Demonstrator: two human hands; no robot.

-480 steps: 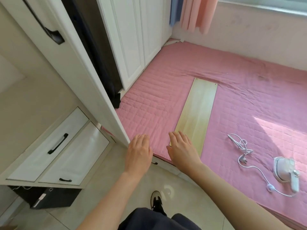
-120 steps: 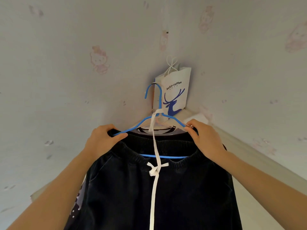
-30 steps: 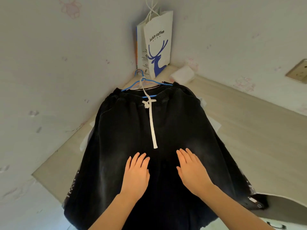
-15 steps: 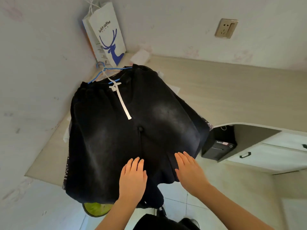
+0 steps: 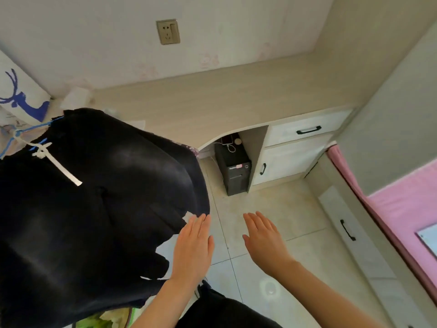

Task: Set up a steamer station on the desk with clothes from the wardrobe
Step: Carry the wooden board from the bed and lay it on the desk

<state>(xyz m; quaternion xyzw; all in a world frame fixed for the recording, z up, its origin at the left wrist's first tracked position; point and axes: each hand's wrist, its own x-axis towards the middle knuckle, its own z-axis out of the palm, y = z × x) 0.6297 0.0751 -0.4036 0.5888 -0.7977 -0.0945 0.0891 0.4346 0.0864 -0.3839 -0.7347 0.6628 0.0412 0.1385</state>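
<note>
The black clothes [image 5: 94, 209] are laid on the left end of the desk [image 5: 236, 102], with the lower part draped over the front edge. A blue hanger [image 5: 35, 127] is seen at the waistband, beside a white drawstring [image 5: 59, 169]. The left hand [image 5: 194, 247] is held flat and released, fingers straight, at the hem; contact cannot be determined. The right hand [image 5: 262, 240] is likewise released, nothing grasped, and is held over the floor [image 5: 295, 216]. A bag [image 5: 21, 95] is stood in the desk corner. A socket [image 5: 168, 31] is mounted on the wall above.

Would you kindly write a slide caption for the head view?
Black garment on a blue hanger drapes over the desk; left hand and right hand open nearby.
</note>
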